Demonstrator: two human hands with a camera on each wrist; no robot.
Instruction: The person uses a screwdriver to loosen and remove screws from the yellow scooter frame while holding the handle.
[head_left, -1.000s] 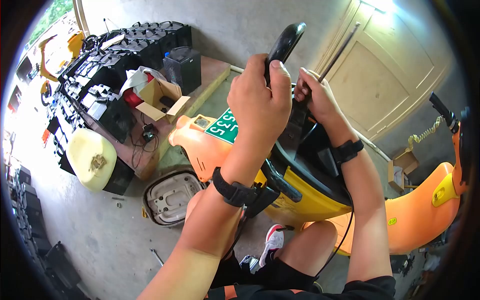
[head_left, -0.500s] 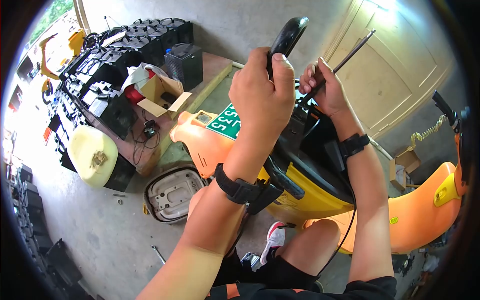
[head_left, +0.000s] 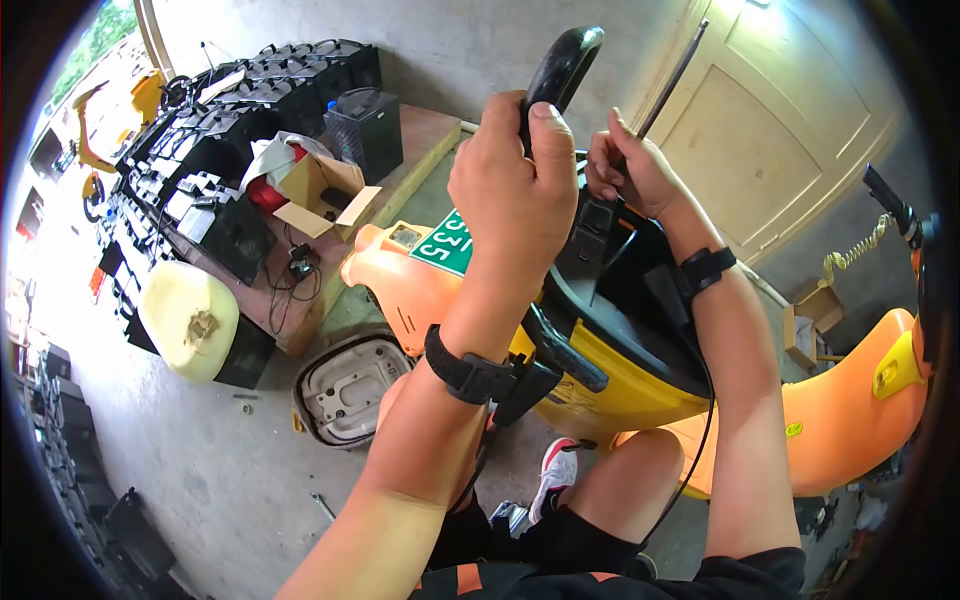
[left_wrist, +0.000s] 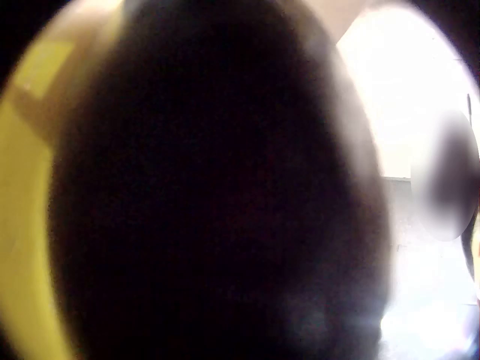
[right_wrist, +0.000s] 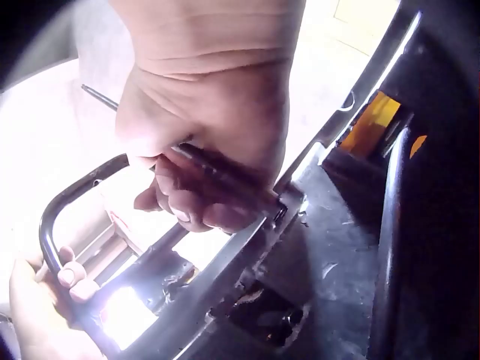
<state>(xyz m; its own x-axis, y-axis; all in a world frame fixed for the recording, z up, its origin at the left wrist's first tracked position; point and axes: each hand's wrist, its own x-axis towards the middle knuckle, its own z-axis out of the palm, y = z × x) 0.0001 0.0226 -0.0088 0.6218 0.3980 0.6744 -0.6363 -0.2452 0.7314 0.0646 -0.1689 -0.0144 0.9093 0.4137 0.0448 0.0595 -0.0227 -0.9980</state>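
Note:
My left hand (head_left: 515, 190) grips a black curved grab bar (head_left: 565, 68) at the rear of an orange and yellow scooter (head_left: 620, 410). In the right wrist view its fingers wrap the side of the bar (right_wrist: 51, 236). Just right of it, my right hand (head_left: 640, 170) holds a long dark metal rod (head_left: 677, 78), fingers curled and thumb raised. The rod (right_wrist: 225, 172) passes through the hand, its lower end right at the black frame (right_wrist: 240, 262). Beneath both hands lies the scooter's black seat compartment (head_left: 640, 290). A dark shape fills most of the left wrist view.
Rows of black batteries (head_left: 225, 130) line a low platform at left, with an open cardboard box (head_left: 325, 195) nearby. An upturned seat base (head_left: 345, 395) lies on the floor. A pale seat cushion (head_left: 187, 315) leans left. Another orange scooter part (head_left: 850, 420) stands at right, before a door (head_left: 770, 150).
The rod's upper end swung right and down, then back left and up, the right hand shifting with it. The left hand stays on the grab bar.

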